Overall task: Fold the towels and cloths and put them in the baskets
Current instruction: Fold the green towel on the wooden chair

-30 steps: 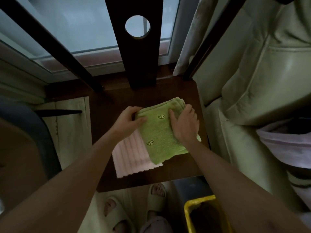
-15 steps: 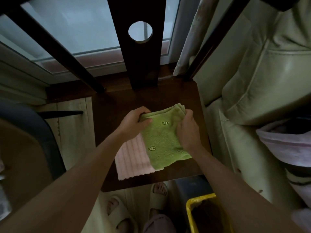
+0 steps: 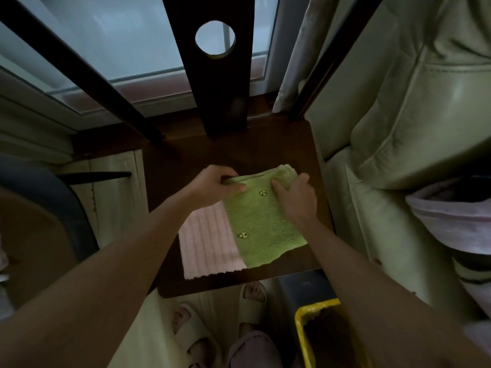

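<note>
Green towel (image 3: 261, 219) lies folded over a pink cloth (image 3: 210, 243) on the chair seat (image 3: 239, 152). The left hand (image 3: 212, 185) pinches its far corner. The right hand (image 3: 296, 199) grips the opposite edge.

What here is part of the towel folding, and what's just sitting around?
Part of the job:
green towel, gripped at its far end by the left hand and right hand
pink towel, lying under it
yellow basket, on the floor

Just lying about:
dark wooden chair the towels lie on
pale sofa
slippers
</note>
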Motion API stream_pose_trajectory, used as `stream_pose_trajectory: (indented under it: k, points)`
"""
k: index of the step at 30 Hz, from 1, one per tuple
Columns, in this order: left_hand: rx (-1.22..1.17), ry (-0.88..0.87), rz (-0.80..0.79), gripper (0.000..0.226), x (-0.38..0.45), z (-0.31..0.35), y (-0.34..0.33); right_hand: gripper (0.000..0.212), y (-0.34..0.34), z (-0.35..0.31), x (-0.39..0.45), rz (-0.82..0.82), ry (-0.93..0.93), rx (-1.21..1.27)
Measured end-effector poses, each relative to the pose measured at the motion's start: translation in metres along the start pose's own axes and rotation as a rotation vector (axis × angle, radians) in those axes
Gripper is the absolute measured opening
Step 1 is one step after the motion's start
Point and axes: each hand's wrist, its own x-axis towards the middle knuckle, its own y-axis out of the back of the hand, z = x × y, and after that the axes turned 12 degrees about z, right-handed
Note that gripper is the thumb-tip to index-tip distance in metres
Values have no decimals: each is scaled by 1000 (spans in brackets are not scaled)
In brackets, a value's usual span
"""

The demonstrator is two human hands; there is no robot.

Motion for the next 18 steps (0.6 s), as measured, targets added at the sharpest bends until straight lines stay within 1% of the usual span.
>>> stream_pose_trajectory:
  k: [1, 2, 3, 4, 7, 10, 12, 15, 16, 18]
  points:
    - [11, -16, -33, 19, -1, 2, 1, 50, 4, -1, 3, -97, -109, 153]
    - [23, -39, -75, 17, -2, 5, 3, 45, 8, 0, 6, -169, -173, 269]
    - [39, -69, -117, 16, -3, 8, 5, 41, 13, 2, 7, -214, -190, 334]
    - [60, -104, -149, 13, -4, 10, 7, 41, 18, 4, 8, -237, -181, 372]
    - [103, -148, -200, 9, -6, 12, 9, 52, 33, 10, 7, -250, -103, 437]
    - [167, -134, -220, 13, -11, 13, 7, 46, 48, 13, 5, -151, 33, 389]
    - [264, -170, -154, 15, -14, 20, 6, 48, 56, 13, 5, -73, 87, 348]
    - [503, -302, 70, 23, 1, 38, 4, 49, 63, 7, 10, 20, 95, 315]
    - [537, -320, 146, 26, 10, 43, 3, 50, 64, 2, 14, 40, 74, 315]
    - [502, -274, 272, 27, 30, 51, 1, 53, 66, -8, 26, 62, 26, 306]
